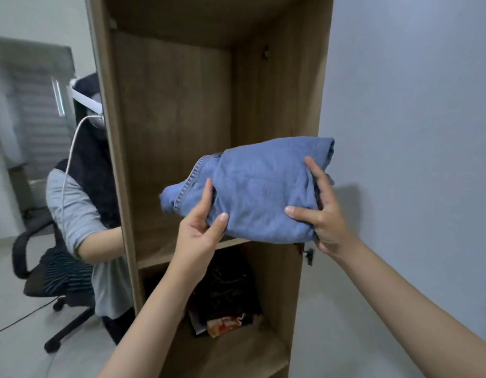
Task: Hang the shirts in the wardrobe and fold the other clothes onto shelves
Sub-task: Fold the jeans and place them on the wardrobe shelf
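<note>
folded blue denim garment (252, 186), gripped by both hands, before wardrobe (263, 110)

We see a folded blue denim garment (252, 186), soft and rumpled, bundled into a thick oblong packet with a stitched hem showing along its left end. It is held in the air, tilted so its right end sits higher than its left, in front of the tall open wooden wardrobe (280, 110) and just above the edge of the wardrobe's bare wooden shelf board (154, 255). Our left hand (198, 233) pinches its lower left part and our right hand (323, 214) grips its right end. In the compartment beneath the shelf lies a dark heap of clothes (228, 285) with a red and white patterned piece (225, 324) at its front.
</note>
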The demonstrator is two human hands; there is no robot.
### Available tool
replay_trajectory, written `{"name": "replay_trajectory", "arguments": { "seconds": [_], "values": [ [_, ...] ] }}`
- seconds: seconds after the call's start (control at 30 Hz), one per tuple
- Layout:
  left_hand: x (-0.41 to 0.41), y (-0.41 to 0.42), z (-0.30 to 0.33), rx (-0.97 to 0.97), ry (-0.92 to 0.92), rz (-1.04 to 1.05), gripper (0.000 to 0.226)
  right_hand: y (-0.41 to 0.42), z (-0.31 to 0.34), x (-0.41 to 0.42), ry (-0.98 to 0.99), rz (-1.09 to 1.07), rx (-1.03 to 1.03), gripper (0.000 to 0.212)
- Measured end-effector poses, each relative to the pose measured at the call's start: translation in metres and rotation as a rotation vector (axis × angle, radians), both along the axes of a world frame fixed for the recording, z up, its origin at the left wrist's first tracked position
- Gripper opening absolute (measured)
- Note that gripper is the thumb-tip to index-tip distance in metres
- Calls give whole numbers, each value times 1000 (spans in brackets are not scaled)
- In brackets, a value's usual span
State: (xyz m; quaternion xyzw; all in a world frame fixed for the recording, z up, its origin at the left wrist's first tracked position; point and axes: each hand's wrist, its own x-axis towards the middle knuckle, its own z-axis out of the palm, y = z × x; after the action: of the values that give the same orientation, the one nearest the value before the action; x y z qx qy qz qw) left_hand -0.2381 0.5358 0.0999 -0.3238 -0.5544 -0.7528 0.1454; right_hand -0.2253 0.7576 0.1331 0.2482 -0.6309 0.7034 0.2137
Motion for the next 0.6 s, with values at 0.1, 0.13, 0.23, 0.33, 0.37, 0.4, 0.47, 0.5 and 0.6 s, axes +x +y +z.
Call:
{"name": "replay_trajectory", "arguments": {
  "seconds": [0.1, 0.13, 0.23, 0.33, 0.37, 0.4, 0.47, 0.5, 0.6],
  "values": [
    [-39, -7, 17, 25, 31, 63, 67, -7, 26, -49, 7, 34, 49, 92],
    [-51, -10, 21, 20, 37, 79, 67, -9, 33, -64, 4, 44, 63, 90],
    [-83, -16, 28, 7, 35, 129, 71, -16, 47, -104, -24, 74, 89, 93],
    [-115, -24, 28, 13, -34, 171, 73, -27, 49, -140, -72, 120, 69, 89],
    [-125, -26, 27, 27, -58, 182, 71, -30, 47, -154, -87, 137, 51, 87],
    [-135, -27, 27, 37, -76, 194, 69, -34, 45, -168, -102, 147, 30, 85],
    [-153, -29, 27, 55, -101, 224, 64, -42, 40, -200, -134, 179, -6, 84],
    [-161, -29, 29, 75, -120, 246, 62, -46, 37, -217, -151, 204, -13, 85],
    [-188, -34, 34, 96, -188, 373, 61, -62, 35, -270, -199, 276, -2, 91]
  ]
}}
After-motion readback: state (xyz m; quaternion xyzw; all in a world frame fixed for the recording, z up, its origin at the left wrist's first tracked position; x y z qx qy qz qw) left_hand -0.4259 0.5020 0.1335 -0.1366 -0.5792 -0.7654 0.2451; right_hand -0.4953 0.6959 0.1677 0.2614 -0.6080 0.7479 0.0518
